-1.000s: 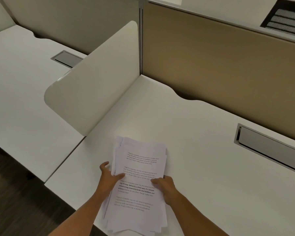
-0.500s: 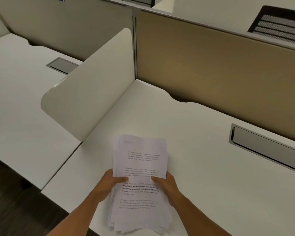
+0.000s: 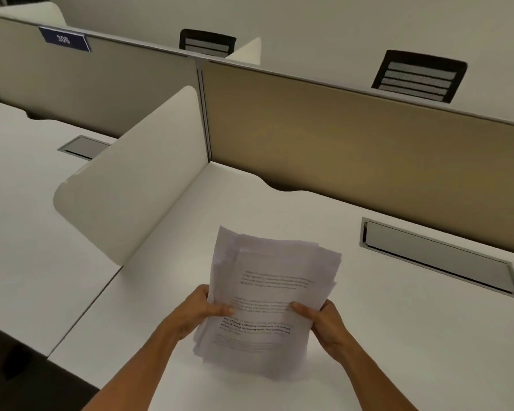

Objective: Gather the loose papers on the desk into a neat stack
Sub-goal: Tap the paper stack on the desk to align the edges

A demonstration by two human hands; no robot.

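A bundle of white printed papers (image 3: 272,280) is tilted up off the white desk (image 3: 398,336), its sheets fanned unevenly at the top edge and its lower edge blurred just above the desktop. My left hand (image 3: 196,311) grips the bundle's left side, thumb on the front sheet. My right hand (image 3: 321,318) grips the right side the same way, thumb across the text. The fingers of both hands are hidden behind the paper.
A white curved divider (image 3: 137,185) stands to the left of the papers. A tan partition (image 3: 353,137) runs along the back. A grey cable hatch (image 3: 439,258) is set in the desk at the right. Black chair backs (image 3: 419,75) show beyond the partition.
The papers lay flat on the desk under both hands; now both hands have raised them and tilted them upright. The camera view has lifted, showing more of the partition and chairs.
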